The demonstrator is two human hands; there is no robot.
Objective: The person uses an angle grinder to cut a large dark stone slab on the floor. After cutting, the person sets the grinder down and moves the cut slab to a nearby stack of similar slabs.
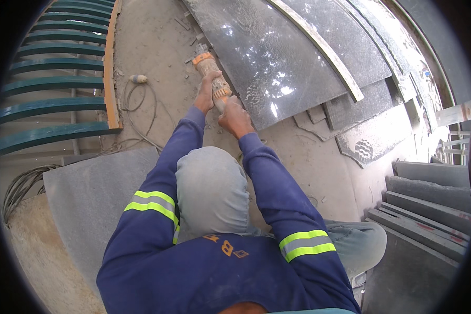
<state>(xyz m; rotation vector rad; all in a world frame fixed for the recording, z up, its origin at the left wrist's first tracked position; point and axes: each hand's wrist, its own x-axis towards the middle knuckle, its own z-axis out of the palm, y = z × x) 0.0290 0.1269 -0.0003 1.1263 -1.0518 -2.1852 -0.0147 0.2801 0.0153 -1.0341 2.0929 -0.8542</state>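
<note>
- Dusty concrete floor [157, 47] stretches all around, grey powder everywhere, with a big dark polished stone slab [277, 63] lying flat on it toward the upper right.
- Left hand [206, 93] comes up on a blue sleeve and wraps its grip tight round the body of an orange angle grinder [212, 78], fingers closed on the casing.
- Right hand [234, 118] sits just behind it, grip pressed shut round the rear end of the same grinder.
- Grinder's head is right at the left edge of the slab, touching or just beside it; the disc itself is too small to make out.
- Pale straight strip [319, 47] lies across the top of the slab, running diagonally.
- Smaller grey offcuts [361, 141] sit on the floor just below the slab's lower edge.
- Black cable [141, 110] loops over the floor left of the hands, near a small plug [138, 78].
- Green slatted rack [57, 78] with an orange edge fills the upper left.
- Grey slab [94, 193] lies flat beside the left arm.
- Stacked grey stone strips [429, 209] pile up at the right edge.
- Bent knee in grey trousers [209, 188] rises between the two arms.
</note>
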